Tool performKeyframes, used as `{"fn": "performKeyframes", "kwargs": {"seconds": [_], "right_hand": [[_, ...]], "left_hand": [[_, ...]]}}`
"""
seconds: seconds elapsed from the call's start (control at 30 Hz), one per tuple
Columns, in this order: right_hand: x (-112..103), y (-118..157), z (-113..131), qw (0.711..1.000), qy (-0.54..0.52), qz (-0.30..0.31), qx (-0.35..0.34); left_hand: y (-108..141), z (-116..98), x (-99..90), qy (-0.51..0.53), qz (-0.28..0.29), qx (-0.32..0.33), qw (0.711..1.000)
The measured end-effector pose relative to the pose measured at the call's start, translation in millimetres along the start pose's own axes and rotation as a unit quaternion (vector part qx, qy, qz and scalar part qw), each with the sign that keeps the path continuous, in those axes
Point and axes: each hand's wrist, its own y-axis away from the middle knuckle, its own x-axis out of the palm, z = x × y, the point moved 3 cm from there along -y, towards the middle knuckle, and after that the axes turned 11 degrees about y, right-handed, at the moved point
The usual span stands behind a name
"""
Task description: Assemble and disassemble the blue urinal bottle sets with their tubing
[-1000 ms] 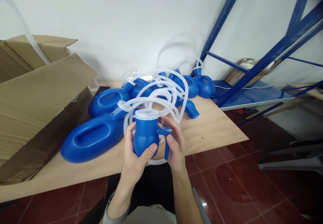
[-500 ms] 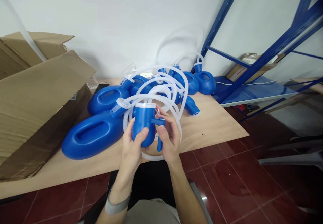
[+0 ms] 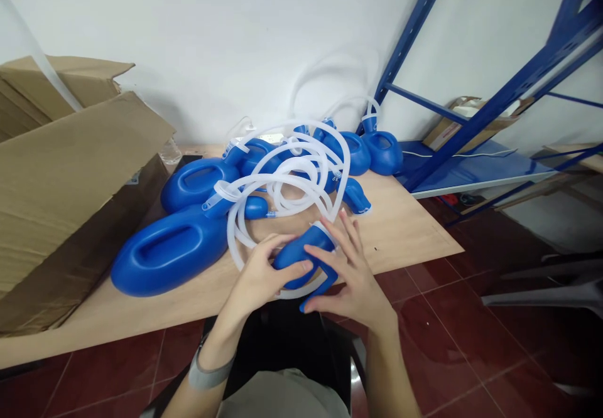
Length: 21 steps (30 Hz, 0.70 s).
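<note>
Tilted since the earlier frame: one blue cup (image 3: 294, 253), sideways in our hands over the table (image 3: 409, 230). Left hand (image 3: 264, 273): pinching its rounded end. Right hand (image 3: 358, 280): spread, touching cup and handle (image 3: 325, 284). Likely light, stiff, slick; we favour its body. Behind: white hose (image 3: 347, 160), blue bottles (image 3: 389, 164).

Cardboard box (image 3: 80, 170) at left; blue rack (image 3: 490, 117) at right.

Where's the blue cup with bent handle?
Head view, lower centre: blue cup tilted between left hand and right hand, over a near loop of white tubing.
</note>
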Motion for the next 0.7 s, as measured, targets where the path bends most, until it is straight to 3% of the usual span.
{"fn": "performKeyframes", "kwargs": {"seconds": [0.17,0.3,0.4,0.5,0.6,0.7], "right_hand": [[-6.6,-11.3,-4.3,0.985,0.063,0.137,-0.087],[-10.8,-15.9,-31.9,0.983,0.116,0.128,-0.067],[-19.5,-6.5,-61.5,0.984,0.148,0.091,0.033],[-28.2,8.0,-84.7,0.975,0.145,0.056,0.161],[-29.5,15.9,-95.4,0.970,0.140,0.060,0.190],[-24.4,17.3,-104.9,0.970,0.144,0.074,0.181]], "left_hand": [[-11.5,3.4,19.3,-0.029,0.055,0.032,0.998],[-13.1,-0.6,20.3,0.020,0.034,0.070,0.997],[-7.5,-7.2,-1.7,-0.043,0.012,0.123,0.991],[0.9,-8.4,-42.0,-0.160,-0.063,0.179,0.969],[10.8,1.0,-76.6,-0.306,-0.113,0.242,0.914],[21.0,19.6,-86.5,-0.434,-0.062,0.305,0.845]]}}
